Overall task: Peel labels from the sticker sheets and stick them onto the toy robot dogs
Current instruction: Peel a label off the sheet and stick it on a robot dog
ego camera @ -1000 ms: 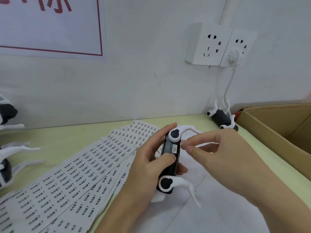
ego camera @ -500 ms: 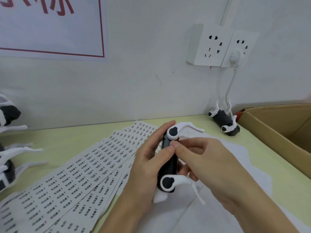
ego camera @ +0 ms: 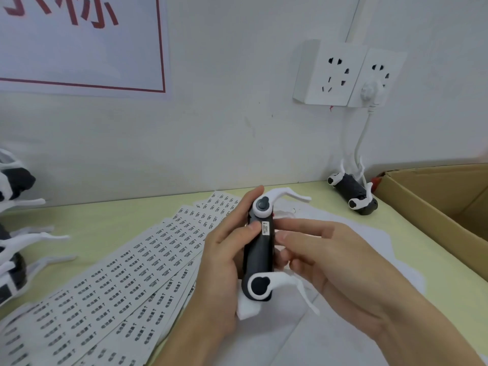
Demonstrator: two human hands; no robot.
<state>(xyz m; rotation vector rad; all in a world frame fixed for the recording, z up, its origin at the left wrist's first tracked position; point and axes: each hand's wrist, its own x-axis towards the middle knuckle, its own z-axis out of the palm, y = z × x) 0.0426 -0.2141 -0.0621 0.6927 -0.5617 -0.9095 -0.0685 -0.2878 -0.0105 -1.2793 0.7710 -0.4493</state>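
A black toy robot dog [ego camera: 258, 257] with white legs is held on its side above the table. My left hand [ego camera: 224, 254] grips its body from the left, thumb lying on the black shell. A small white label [ego camera: 265, 228] sits on the body just below the upper leg joint. My right hand [ego camera: 324, 257] holds the dog's right side, its fingers curled against the body beside the label. Several long sticker sheets [ego camera: 126, 270] printed with rows of labels fan out on the table to the left.
Another black and white dog [ego camera: 352, 192] lies by the wall at the back right. More dogs [ego camera: 13, 233] pile up at the left edge. An open cardboard box [ego camera: 435, 207] stands at the right. White paper [ego camera: 330, 326] covers the near table. A wall socket [ego camera: 343, 75] holds a plugged cable.
My right hand brought its pinched fingertips onto the dog's body, then drew back to the right side. The label now shows stuck on the black shell.
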